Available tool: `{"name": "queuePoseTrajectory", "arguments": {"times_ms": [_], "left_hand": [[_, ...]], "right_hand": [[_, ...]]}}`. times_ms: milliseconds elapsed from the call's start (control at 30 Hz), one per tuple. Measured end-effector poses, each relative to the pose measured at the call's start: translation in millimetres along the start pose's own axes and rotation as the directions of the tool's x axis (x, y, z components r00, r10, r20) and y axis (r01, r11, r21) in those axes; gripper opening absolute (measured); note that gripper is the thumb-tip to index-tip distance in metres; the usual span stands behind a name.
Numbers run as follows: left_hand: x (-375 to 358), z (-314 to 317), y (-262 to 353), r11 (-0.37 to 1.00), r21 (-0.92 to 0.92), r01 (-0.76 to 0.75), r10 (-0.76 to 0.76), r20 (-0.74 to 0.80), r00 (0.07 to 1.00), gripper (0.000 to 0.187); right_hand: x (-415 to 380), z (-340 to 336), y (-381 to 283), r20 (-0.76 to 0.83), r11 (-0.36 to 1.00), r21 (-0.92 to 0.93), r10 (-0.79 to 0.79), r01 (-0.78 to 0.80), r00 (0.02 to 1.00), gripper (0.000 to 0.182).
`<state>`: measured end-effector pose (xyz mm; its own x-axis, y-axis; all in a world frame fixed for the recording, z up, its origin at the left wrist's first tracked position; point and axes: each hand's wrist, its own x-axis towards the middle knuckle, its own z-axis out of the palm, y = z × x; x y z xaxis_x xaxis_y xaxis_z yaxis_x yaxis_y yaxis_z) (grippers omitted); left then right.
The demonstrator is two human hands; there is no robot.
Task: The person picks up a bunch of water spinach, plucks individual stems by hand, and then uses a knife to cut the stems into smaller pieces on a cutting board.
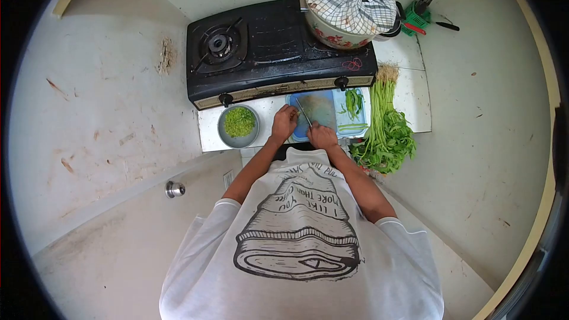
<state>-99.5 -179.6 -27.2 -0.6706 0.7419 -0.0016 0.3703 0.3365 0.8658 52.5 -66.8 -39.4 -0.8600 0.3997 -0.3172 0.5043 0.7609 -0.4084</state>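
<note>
Overhead view of your two hands at a blue cutting board (320, 112), which lies on the counter just in front of a black gas stove (278, 53).

Left hand (284, 123): your forearm runs up from the elbow at lower left, bare below the white T-shirt sleeve, and the wrist is bent slightly inward. The fingers are curled down onto the left edge of the board; whether they pinch anything is too small to tell.

Right hand (322, 136): your forearm comes in from lower right, and the hand rests at the near edge of the board. The fingers are closed around the handle of a knife (304, 112). Its blade slants up and to the left across the board, its upper part passing just beside the left fingers.

Surroundings: a grey bowl (239, 139) of finely chopped greens (239, 121) stands just left of the left hand. A few cut green stems (354, 104) lie on the right part of the board. A long bunch of leafy stalks (385, 130) lies on the counter beside the board, roots towards the stove. A pot covered by a checked cloth (351, 0) sits on the right burner.
</note>
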Motion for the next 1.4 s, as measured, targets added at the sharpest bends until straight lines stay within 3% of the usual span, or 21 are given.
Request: {"name": "queuePoseTrajectory", "arguments": {"times_ms": [533,833,933,1033,1400], "left_hand": [[0.5,1.2,-4.5,0.998,0.045,-0.045,0.046,-0.014,0.999,0.011],[-0.6,-0.4,0.5,0.997,0.011,0.073,-0.072,-0.021,0.997,0.008],[0.4,0.1,-2.2,0.995,0.096,0.012,-0.010,-0.018,1.000,0.008],[0.1,0.7,-2.1,0.998,0.051,0.034,-0.033,-0.023,0.999,0.008],[-3.6,-1.3,-2.5,0.989,0.148,-0.019,0.023,-0.025,0.999,0.009]], "right_hand": [[5.5,-7.5,-11.5,0.065,1.000,-0.003,-0.021,0.021,0.998,0.038],[-4.5,-9.9,-9.3,0.101,0.998,-0.060,-0.010,0.016,0.995,0.035],[-1.0,-7.7,-9.2,0.110,1.000,-0.027,-0.005,0.008,0.994,0.038],[7.1,-7.9,-10.5,0.100,1.000,-0.016,-0.009,0.011,0.995,0.040],[-11.6,-9.3,-4.6,0.054,0.999,0.032,-0.001,0.000,0.999,0.039]]}}
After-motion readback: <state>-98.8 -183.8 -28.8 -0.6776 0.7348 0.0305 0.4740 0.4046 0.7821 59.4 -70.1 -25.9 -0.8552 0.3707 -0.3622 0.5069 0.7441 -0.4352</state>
